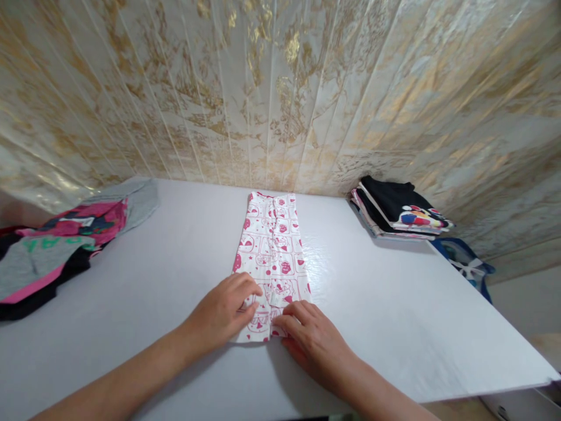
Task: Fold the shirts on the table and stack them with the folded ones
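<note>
A white garment with a pink print (272, 245) lies folded into a long narrow strip on the white table (175, 257), running from the wall toward me. My left hand (223, 310) rests on its near left corner, fingers curled down onto the cloth. My right hand (311, 339) lies on the near right corner, fingertips pinching the cloth's edge. Both hands hold the near end of the strip.
A heap of unfolded clothes in grey, pink and black (56, 245) lies at the table's left edge. A stack of folded clothes, black on top (398, 210), sits at the back right by the marbled wall. A blue bag (464, 257) hangs beyond the right edge.
</note>
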`<state>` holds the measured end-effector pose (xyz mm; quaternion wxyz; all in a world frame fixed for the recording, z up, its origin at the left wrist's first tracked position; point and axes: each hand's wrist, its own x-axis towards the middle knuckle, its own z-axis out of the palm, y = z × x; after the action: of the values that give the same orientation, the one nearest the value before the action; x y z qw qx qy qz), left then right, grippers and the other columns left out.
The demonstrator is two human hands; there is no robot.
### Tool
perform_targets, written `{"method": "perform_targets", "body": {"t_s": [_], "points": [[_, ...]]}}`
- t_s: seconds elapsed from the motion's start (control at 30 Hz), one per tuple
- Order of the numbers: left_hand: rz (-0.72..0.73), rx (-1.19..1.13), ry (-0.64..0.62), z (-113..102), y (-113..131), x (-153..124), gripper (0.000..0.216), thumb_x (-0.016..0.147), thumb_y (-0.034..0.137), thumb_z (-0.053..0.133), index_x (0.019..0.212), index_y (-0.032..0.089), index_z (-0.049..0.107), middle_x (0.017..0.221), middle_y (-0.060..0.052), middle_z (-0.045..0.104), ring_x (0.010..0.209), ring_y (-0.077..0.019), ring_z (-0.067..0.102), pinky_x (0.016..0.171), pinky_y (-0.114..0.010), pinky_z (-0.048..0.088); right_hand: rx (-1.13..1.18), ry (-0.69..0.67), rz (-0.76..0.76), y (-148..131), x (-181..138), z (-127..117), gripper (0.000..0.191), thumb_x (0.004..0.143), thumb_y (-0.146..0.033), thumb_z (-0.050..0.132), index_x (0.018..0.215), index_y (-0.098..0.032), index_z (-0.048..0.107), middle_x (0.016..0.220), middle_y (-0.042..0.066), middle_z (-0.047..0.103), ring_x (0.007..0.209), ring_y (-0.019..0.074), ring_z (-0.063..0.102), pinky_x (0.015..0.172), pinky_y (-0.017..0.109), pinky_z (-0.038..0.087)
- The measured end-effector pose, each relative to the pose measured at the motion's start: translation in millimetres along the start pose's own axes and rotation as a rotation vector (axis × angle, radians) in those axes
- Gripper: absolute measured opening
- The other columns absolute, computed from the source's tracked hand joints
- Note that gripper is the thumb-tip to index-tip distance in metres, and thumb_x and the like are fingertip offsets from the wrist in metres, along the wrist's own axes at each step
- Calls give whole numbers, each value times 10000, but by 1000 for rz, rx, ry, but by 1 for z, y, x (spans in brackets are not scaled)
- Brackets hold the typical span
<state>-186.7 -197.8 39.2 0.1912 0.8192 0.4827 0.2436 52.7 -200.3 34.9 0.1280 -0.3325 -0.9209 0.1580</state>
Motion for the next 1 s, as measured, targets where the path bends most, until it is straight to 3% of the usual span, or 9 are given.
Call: {"method": "perform_targets", "body": {"t_s": [0.1,0.17,0.37,0.6,0.8,0.9,1.0], "points": [[21,29,-186,11,21,-11,210,814,283,642,994,220,552,1011,-34,587,926,-216,535,814,-343,432,-63,7,2,3,0,3,144,834,-113,607,943,-206,594,952,33,600,871,194,521,746,317,437],[23,73,-230,17,25,-15,310,769,309,698,1021,227,537,1046,-42,579,944,-231,525,819,-357,424,-107,17,-12,4,1,6,89,850,-134,602,903,-204,585,932,30,601,842,186,514,729,306,422],[20,173,-191,31,25,-15,251,805,245,648,1022,227,525,1056,-55,580,964,-245,522,838,-385,420,-187,33,-14,6,9,12,97,836,-106,575,863,-199,576,881,32,600,811,184,511,716,302,408],[44,280,-122,39,26,-12,191,822,82,524,962,210,545,965,-52,607,878,-229,548,777,-367,442,2,-33,109,2,18,-2,158,800,-80,568,888,-210,581,916,17,599,873,171,546,771,290,421],[107,263,-46,38,16,-10,138,935,134,439,909,198,558,876,-40,625,811,-200,575,714,-326,454,-62,-38,71,2,19,-4,211,799,-148,638,986,-216,568,997,35,604,916,203,540,793,331,425],[170,264,-63,37,14,-11,157,948,164,434,885,197,574,846,-42,636,775,-194,580,685,-312,451,-135,-49,67,5,15,-2,180,797,-68,572,906,-210,587,933,33,618,866,198,543,768,321,420],[193,185,-147,28,24,-14,151,934,168,450,877,209,584,845,-36,654,770,-190,596,678,-300,449,-22,-93,32,2,7,-11,222,791,-35,522,884,-220,602,923,21,639,856,177,569,777,291,429]]}}
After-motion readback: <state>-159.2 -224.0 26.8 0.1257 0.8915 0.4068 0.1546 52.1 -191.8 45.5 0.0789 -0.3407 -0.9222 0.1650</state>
